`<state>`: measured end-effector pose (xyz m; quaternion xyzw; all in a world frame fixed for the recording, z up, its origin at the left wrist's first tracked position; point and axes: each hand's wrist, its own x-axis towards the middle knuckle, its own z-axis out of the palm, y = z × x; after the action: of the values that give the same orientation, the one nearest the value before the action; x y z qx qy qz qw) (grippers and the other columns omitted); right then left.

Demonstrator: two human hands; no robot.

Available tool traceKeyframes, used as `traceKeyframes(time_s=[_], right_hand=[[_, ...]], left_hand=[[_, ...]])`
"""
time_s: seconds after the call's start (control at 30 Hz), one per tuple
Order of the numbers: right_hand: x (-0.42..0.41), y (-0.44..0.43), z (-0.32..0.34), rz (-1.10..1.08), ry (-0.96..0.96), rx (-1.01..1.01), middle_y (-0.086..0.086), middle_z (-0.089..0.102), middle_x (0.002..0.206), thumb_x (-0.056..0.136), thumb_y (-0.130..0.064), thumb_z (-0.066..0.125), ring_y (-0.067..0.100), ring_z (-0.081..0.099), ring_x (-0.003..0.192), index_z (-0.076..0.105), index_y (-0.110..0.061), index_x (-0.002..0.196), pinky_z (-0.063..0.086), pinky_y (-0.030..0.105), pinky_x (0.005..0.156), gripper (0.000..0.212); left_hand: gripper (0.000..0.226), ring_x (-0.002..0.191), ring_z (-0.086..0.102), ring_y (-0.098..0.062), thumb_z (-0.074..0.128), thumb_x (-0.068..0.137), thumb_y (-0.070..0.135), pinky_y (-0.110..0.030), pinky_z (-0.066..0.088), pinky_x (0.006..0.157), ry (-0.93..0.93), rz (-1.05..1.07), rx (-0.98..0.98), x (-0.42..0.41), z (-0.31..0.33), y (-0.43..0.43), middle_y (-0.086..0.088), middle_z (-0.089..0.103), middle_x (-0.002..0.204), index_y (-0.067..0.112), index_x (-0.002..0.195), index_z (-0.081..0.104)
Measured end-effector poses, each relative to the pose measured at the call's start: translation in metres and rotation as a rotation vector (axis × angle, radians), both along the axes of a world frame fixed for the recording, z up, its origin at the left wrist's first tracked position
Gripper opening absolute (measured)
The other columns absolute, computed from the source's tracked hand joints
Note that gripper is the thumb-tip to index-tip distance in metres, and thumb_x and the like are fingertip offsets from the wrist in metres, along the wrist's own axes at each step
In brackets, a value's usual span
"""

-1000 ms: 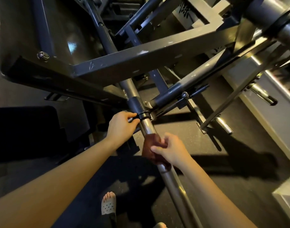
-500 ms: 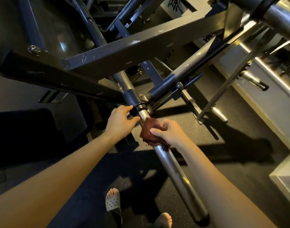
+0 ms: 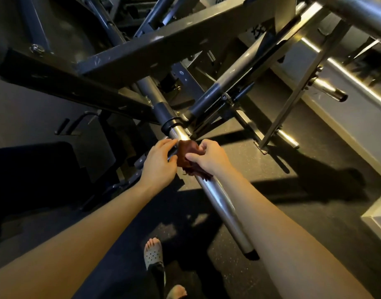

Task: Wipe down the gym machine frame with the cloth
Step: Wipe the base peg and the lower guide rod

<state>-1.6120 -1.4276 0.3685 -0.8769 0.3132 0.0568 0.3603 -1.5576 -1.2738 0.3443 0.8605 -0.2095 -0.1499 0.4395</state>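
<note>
- While the cloth (image 3: 185, 153), a dark reddish-brown one, was pressed around the chrome bar (image 3: 219, 201), it was gripped by the right hand (image 3: 209, 158), whose fingers were curled over it and the bar.
- The left hand (image 3: 158, 167) was seen just beside the cloth on its left, fingers loosely extended and holding nothing. Its fingertips were at the bar and the cloth's edge, though real contact could not be told.
- The two hands were found close together, parted only by the cloth.
- The cloth was placed high on the bar, just below the black collar (image 3: 170, 123) where the bar was joined to the gym machine frame (image 3: 163, 37).
- The frame was made up of grey painted beams crossing at angles, with the paint scuffed in places. A bolt (image 3: 36, 48) was set in the beam at upper left.
- The bar was slanted down toward the viewer and was finished with a black end cap (image 3: 251, 254).
- Short chrome pegs (image 3: 327, 89) were seen projecting on the right of the frame.
- The floor (image 3: 260, 169) was covered in dark speckled rubber, crossed by hard shadows and patches of light.
- A pale raised ledge (image 3: 347, 108) was seen running along the right of the room, and a black pad (image 3: 34, 169) was left in shadow on the left.
- A foot (image 3: 153, 253) in a pale perforated slipper was planted on the floor beneath the arms.
</note>
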Motion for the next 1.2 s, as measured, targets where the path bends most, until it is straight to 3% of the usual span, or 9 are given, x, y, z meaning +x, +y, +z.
traceKeyframes(time_s=[0.1,0.2,0.27,0.37,0.47,0.67,0.87,1.03,1.2], right_hand=[[-0.045,-0.006,0.008,0.020,0.062,0.031,-0.005,0.062,0.088,0.087,-0.043,0.076,0.014,0.061,0.086,0.058,-0.022,0.096,0.047,0.030,0.076,0.029],[-0.104,-0.007,0.019,-0.007,0.114,0.126,-0.004,0.061,0.096,0.091,-0.038,0.074,0.016,0.061,0.095,0.060,-0.014,0.113,0.045,0.030,0.084,0.036],[-0.139,-0.007,0.023,-0.030,0.131,0.167,-0.004,0.058,0.100,0.092,-0.034,0.074,0.015,0.057,0.099,0.057,-0.010,0.123,0.043,0.031,0.088,0.043],[-0.183,-0.014,0.023,-0.013,0.208,0.176,-0.003,0.065,0.094,0.089,-0.037,0.077,0.017,0.063,0.096,0.060,-0.017,0.101,0.050,0.036,0.089,0.029],[-0.209,-0.023,0.027,0.008,0.276,0.176,-0.001,0.064,0.083,0.087,-0.037,0.078,0.016,0.064,0.084,0.055,-0.021,0.084,0.047,0.032,0.075,0.028],[-0.166,-0.015,0.020,-0.008,0.195,0.145,0.000,0.066,0.094,0.088,-0.036,0.077,0.016,0.064,0.092,0.060,-0.020,0.097,0.049,0.035,0.087,0.025],[-0.107,-0.010,0.010,-0.005,0.044,0.100,-0.003,0.063,0.093,0.091,-0.046,0.071,0.014,0.063,0.089,0.060,-0.019,0.105,0.053,0.033,0.086,0.032],[-0.205,-0.029,0.030,0.062,0.256,0.316,0.001,0.070,0.101,0.091,-0.040,0.074,0.018,0.068,0.096,0.062,-0.023,0.105,0.053,0.035,0.088,0.025],[-0.217,-0.030,0.026,0.118,0.335,0.119,-0.002,0.065,0.086,0.089,-0.043,0.076,0.016,0.065,0.088,0.056,-0.022,0.085,0.045,0.029,0.075,0.029]], left_hand=[[0.051,0.147,0.034,-0.011,0.053,0.102,0.012,-0.023,0.028,0.117,0.023,-0.078,-0.013,-0.023,0.005,-0.003,0.003,0.041,0.159,0.023,0.152,0.047],[0.051,0.151,0.028,-0.013,0.051,0.105,0.016,-0.040,0.027,0.125,0.009,-0.123,-0.003,-0.048,0.004,-0.006,0.002,0.035,0.163,0.023,0.155,0.043],[0.053,0.152,0.025,-0.014,0.051,0.105,0.017,-0.042,0.026,0.125,-0.004,-0.141,0.012,-0.063,0.002,-0.005,0.003,0.031,0.165,0.021,0.156,0.040],[0.054,0.153,0.023,-0.013,0.052,0.104,0.017,-0.041,0.025,0.126,-0.034,-0.190,0.026,-0.084,-0.001,-0.001,0.003,0.029,0.166,0.020,0.157,0.038],[0.054,0.151,0.026,-0.012,0.053,0.103,0.016,-0.040,0.026,0.125,-0.046,-0.211,0.035,-0.099,-0.005,0.004,0.003,0.032,0.164,0.019,0.156,0.040],[0.055,0.151,0.028,-0.011,0.051,0.103,0.009,-0.028,0.021,0.121,0.025,-0.210,0.014,-0.106,-0.008,0.007,0.002,0.036,0.163,0.019,0.156,0.040],[0.058,0.148,0.036,-0.014,0.053,0.101,0.011,-0.051,0.033,0.121,0.103,-0.176,-0.080,-0.105,-0.015,0.002,0.006,0.041,0.159,0.027,0.156,0.040],[0.065,0.149,0.032,-0.012,0.062,0.100,0.019,-0.047,0.033,0.122,0.101,-0.151,-0.111,-0.117,-0.018,0.001,0.006,0.036,0.163,0.028,0.158,0.034],[0.066,0.149,0.031,-0.010,0.057,0.102,0.017,-0.041,0.032,0.122,0.120,-0.134,-0.105,-0.124,-0.017,-0.001,0.005,0.032,0.165,0.027,0.161,0.028]])
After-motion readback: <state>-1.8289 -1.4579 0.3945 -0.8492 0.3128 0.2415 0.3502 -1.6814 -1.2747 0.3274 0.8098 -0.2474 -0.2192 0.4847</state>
